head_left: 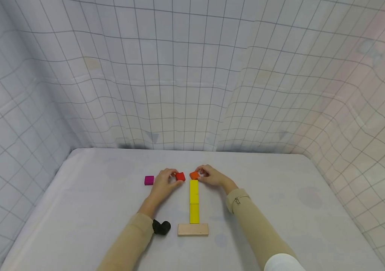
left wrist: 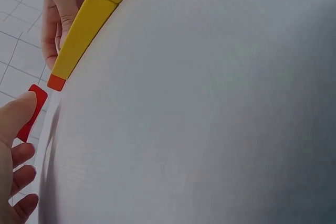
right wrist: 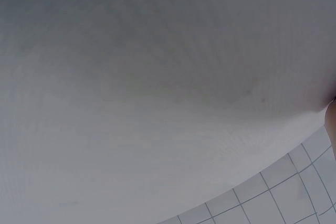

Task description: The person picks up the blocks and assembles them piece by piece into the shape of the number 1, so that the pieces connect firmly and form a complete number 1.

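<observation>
My left hand (head_left: 162,186) pinches a small red block (head_left: 180,176) between thumb and fingers, just left of the far end of a yellow row. In the left wrist view, the thumb lies over this red block (left wrist: 34,114). My right hand (head_left: 211,176) pinches an orange block (head_left: 194,175) at the far tip of that row. Two yellow blocks (head_left: 194,192) lie end to end, pointing away from me. Across their near end sits a plain wooden block (head_left: 193,230). Only a sliver of the right hand (right wrist: 331,124) shows at the right wrist view's edge.
A magenta block (head_left: 149,180) lies on the table just left of my left hand. The table is covered in white cloth (head_left: 77,210). Behind it and at both sides hangs a grid-patterned curtain (head_left: 192,75). A black object (head_left: 161,227) is beside my left sleeve.
</observation>
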Tool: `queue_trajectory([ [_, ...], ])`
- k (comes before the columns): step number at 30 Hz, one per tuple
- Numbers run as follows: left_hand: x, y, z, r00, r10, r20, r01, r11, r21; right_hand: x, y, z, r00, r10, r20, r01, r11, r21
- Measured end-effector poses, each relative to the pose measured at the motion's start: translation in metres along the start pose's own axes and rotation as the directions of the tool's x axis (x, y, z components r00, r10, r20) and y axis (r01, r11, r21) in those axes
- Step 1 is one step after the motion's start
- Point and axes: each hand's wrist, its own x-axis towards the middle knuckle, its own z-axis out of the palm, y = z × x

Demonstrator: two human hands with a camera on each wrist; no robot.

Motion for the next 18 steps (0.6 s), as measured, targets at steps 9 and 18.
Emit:
queue_trajectory([
  [9,0.003,0.001,0.01,1.0,-0.004,0.011,0.003,0.998,0.064,0.0,0.004,0.0,0.997,-0.078,0.005,0.078,0.997,-0.006],
  [18,0.006,0.003,0.016,1.0,-0.018,0.011,0.017,0.996,0.082,0.001,0.005,0.0,0.996,-0.089,-0.005,0.089,0.996,-0.015],
])
